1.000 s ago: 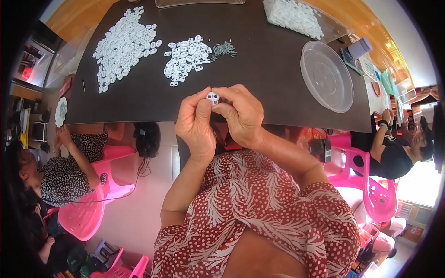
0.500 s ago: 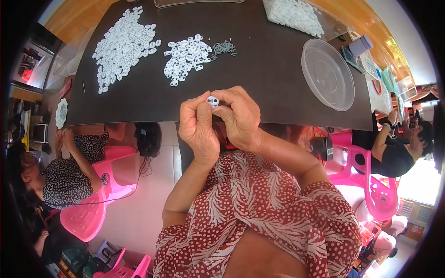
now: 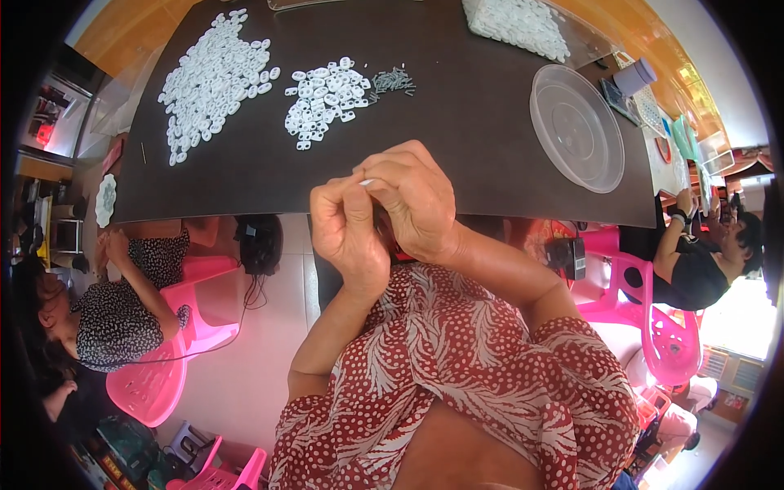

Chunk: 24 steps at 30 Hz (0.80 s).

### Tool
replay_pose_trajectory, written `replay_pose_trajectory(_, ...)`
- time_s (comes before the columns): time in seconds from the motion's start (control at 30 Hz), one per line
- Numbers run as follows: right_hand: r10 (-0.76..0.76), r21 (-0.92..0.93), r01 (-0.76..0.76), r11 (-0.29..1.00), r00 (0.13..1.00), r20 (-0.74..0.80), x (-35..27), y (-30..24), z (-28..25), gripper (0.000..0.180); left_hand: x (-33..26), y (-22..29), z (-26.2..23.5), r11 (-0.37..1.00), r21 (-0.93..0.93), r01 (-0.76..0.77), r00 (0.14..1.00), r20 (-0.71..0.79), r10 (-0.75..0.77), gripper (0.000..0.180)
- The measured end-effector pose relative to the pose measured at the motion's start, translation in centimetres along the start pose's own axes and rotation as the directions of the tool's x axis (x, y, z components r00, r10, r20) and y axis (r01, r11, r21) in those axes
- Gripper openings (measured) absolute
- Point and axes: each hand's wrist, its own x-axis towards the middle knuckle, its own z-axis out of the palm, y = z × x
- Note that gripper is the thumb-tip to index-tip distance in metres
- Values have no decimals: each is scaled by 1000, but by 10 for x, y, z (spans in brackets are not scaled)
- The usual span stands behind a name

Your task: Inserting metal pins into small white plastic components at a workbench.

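My left hand and my right hand meet above the table's near edge, fingers closed around one small white plastic piece. Only a white sliver of it shows between the fingertips; the rest is hidden. Beyond my hands lies a pile of white plastic pieces with holes, some rounded and some squarish. Touching its right side is a little heap of thin grey spring-like pieces. A larger pile of white oval pieces spreads over the table's far left.
On the dark table, a round clear plastic lid lies at the right. A clear container of white pieces stands at the far right. One person sits at the left, another at the right, by pink plastic chairs.
My hands have turned the white piece: its two-holed face showed before, and now just an edge does. My right hand has shifted slightly up and left.
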Motion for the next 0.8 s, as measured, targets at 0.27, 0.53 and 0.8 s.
replay_pose_trajectory(0.27,161,7,-162,987,986,39,13,-13,-7,27,14,16,-12,998,59,-5,999,37,3,18)
replay_pose_trajectory(0.53,273,101,-278,955,960,55,9,-16,-5,29,13,18,-7,987,136,-82,997,16,80,21)
replay_pose_trajectory(0.8,183,-11,-183,983,982,40,7,-20,-5,36,11,23,-10,982,167,-89,994,72,77,20)
